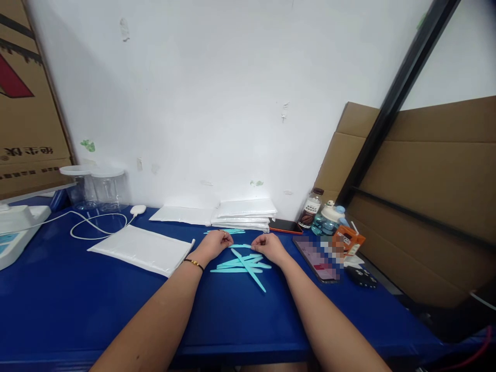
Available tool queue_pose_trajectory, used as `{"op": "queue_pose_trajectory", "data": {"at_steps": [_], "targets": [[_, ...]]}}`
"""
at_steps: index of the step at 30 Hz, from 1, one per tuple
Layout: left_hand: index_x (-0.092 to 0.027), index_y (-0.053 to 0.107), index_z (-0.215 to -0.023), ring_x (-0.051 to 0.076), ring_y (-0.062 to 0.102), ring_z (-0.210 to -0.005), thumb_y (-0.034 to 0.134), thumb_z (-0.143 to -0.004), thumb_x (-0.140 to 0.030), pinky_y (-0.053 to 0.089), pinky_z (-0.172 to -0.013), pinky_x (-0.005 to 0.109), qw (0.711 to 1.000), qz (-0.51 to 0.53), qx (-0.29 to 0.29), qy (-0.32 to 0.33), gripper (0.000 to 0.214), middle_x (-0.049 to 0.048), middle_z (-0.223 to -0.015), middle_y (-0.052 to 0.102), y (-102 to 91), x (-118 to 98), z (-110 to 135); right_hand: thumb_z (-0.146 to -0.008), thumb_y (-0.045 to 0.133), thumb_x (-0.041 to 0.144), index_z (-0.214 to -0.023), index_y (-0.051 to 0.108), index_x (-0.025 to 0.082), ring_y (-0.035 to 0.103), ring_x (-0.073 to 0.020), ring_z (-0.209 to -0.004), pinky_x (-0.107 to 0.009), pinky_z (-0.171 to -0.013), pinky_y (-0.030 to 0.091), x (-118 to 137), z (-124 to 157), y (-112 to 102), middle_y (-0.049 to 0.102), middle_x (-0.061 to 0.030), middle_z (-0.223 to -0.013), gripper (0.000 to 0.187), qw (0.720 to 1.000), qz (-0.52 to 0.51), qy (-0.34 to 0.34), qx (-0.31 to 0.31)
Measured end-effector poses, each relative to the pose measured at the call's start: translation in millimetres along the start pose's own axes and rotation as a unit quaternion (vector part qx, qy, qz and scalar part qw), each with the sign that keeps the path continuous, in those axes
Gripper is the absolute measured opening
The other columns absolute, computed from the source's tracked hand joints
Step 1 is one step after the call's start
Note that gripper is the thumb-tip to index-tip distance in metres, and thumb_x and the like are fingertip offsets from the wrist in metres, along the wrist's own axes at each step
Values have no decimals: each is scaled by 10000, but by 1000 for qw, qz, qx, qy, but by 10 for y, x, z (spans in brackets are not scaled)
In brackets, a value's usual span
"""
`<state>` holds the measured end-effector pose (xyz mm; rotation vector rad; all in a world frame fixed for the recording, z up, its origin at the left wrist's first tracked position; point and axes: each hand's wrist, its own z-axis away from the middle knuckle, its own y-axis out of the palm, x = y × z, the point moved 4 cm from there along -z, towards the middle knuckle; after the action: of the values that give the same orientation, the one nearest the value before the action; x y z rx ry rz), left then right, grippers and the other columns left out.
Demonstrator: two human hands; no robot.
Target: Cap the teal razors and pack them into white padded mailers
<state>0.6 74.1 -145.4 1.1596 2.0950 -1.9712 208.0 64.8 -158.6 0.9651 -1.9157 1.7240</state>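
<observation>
Between my two hands is a slim turquoise stick [241, 246], shaped like an eyebrow razor, held level just above the blue table. My left hand [217, 244] pinches its left end, and my right hand [269, 247] pinches its right end. Just below them lies a loose, crossed pile of similar turquoise sticks [236, 266], one slanting toward the front right. Behind my left hand, several more turquoise sticks [237, 231] lie roughly side by side, partly hidden by my fingers. A white padded mailer [141, 249] lies flat left of my left wrist.
Stacked white mailers [245, 209] sit against the wall beside another mailer [180, 215]. A phone [287, 226], a brown-capped bottle [311, 207], a drink carton [347, 241] and a larger phone [318, 260] stand or lie right. Clear jars [109, 191] and a white cable [77, 227] are left.
</observation>
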Motion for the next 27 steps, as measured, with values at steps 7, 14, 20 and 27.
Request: {"op": "queue_pose_trajectory", "data": {"at_steps": [7,14,20,27], "targets": [[-188,673,-820,137,612,-748,471,-753,-195,443,-666,208,1000,9,4,-9,213,8,-839,697,7,30,-14,-676,665,230,-730,711,163,572,-128,-587,-203,-525,399,91,4,12,665,-15,-642,98,1000,27,8,-4],[-192,662,-836,138,603,-762,455,-778,-207,434,-671,213,1000,6,-1,10,216,16,-847,679,-2,12,5,-764,525,56,-1023,658,298,539,-151,-931,-243,-755,418,624,230,-26,557,-22,-1069,378,964,70,-251,61],[-195,656,-855,129,586,-733,471,-763,-208,425,-646,205,999,17,30,22,207,14,-855,660,11,-41,32,-721,689,265,-836,692,241,526,-184,-929,-273,-796,406,665,269,88,567,-24,-980,117,957,127,-243,94],[-207,650,-894,152,562,-776,429,-831,-462,405,-693,237,995,25,67,69,344,23,-859,628,-16,-219,120,-832,537,285,-851,690,198,566,-144,-723,-234,-677,428,300,144,-217,628,-28,-825,177,985,85,-145,-35]]}}
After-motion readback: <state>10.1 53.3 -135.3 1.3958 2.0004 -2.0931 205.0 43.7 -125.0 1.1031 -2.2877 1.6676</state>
